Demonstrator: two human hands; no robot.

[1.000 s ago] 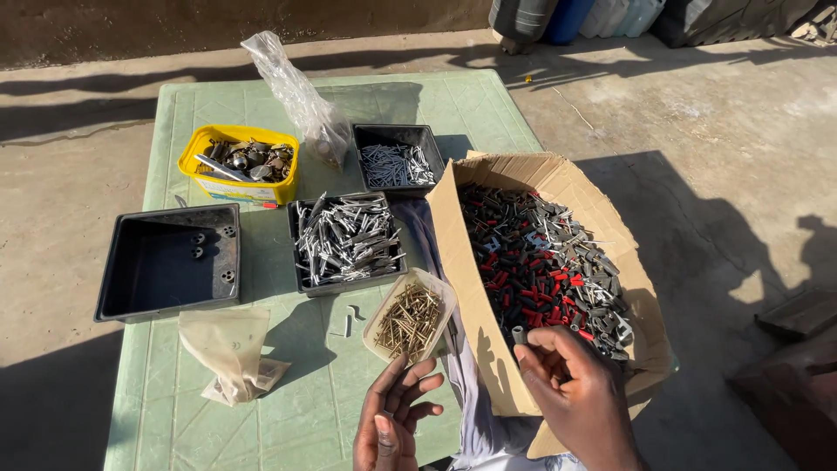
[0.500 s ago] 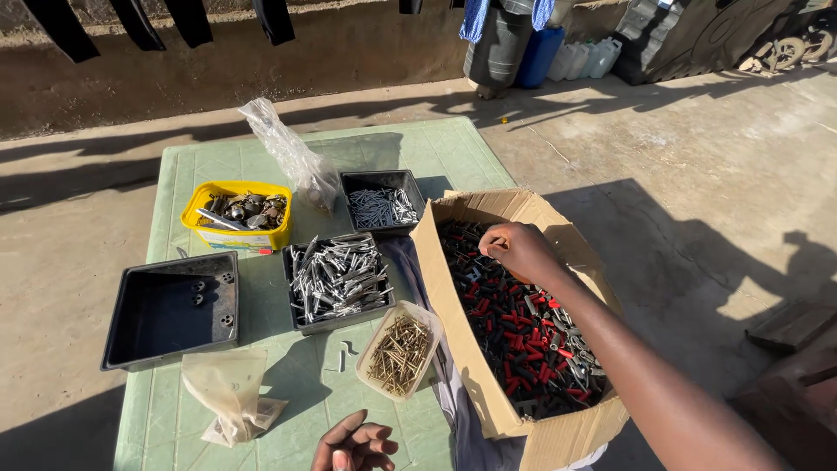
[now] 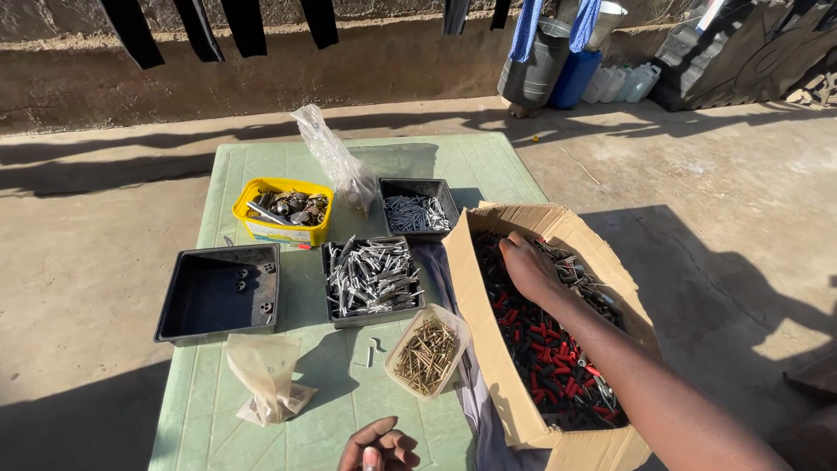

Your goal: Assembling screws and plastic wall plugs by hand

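Right hand (image 3: 527, 266) is down inside the cardboard box (image 3: 488, 349) at the right of the frame, fingers curled into the heap of small red, black and silvery parts (image 3: 549, 340); whether it has pinched any I cannot tell, the fingertips are buried. Left hand (image 3: 379, 447) sits at the bottom edge, loosely curled, palm up, holding nothing that shows.

Those parts look small, hard and light singly, though the full box is probably heavy. They should be stiff and not fragile, likely a bit prickly and apt to slip through fingers, so a pinch or a scoop from the top of the pile looks best. They are short plugs and pins, jumbled, bright red among black, with metal ones towards the box's far side.

On the green counter (image 3: 261, 166) to the left: a clear tub of brassy screws (image 3: 427, 353) just beside the box, a black tray of silver fasteners (image 3: 370, 279), a smaller black tray (image 3: 418, 209) behind it, a yellow tub (image 3: 281, 209), a nearly empty black tray (image 3: 222, 292), and two plastic bags
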